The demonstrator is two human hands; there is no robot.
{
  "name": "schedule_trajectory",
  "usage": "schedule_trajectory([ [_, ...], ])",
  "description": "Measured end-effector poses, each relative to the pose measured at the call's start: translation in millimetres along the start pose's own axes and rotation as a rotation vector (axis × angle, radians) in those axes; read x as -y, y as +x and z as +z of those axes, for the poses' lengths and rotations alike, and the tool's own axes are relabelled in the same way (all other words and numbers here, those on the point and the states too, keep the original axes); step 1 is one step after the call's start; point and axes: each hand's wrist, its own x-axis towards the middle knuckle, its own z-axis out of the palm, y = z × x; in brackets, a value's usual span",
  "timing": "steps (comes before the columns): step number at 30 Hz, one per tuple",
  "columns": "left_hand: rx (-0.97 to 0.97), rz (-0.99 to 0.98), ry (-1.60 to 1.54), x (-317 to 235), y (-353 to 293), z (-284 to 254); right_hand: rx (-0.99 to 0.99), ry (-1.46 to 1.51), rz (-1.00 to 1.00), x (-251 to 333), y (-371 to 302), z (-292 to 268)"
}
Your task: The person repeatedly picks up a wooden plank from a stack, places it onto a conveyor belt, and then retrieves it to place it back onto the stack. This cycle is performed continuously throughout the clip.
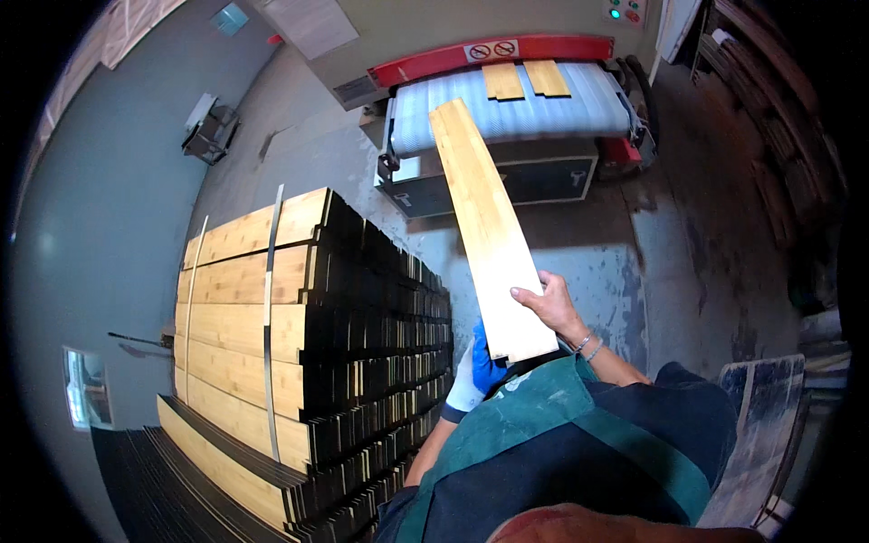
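Note:
A long pale wooden plank (489,226) stretches away from my body, its far end overlapping the near edge of the conveyor belt in this view. My bare right hand (550,303) grips its right edge near the close end, thumb lying on the top face. Under the left corner of that same end is my left hand (475,369), in a white and blue glove; its fingers are partly hidden beneath the wood. Two more planks (503,81) (547,78) lie on the whitish belt (416,113), partly inside the machine's opening.
A tall strapped stack of planks (244,308) with dark edges stands close on my left. Ahead is the machine with a red bar (407,68) over its belt, and a dark case (543,181) below. Boards (769,100) are piled at the far right; a worn panel (756,425) leans nearer.

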Motion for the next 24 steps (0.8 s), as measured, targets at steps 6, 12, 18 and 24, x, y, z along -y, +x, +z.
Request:
schedule_trajectory([
  [6,0.112,-0.125,0.103,77,-15,-19,0.135,0.241,0.138,-26,24,9],
  [12,0.055,0.011,0.458,69,13,-23,0.163,0.249,0.219,-35,64,-11],
  [18,-0.201,-0.551,-0.226,93,44,-28,0.122,0.413,0.199,-40,81,-56],
  [24,-0.154,-0.662,-0.227,95,80,-51,0.038,0.451,0.165,-76,69,-62],
])
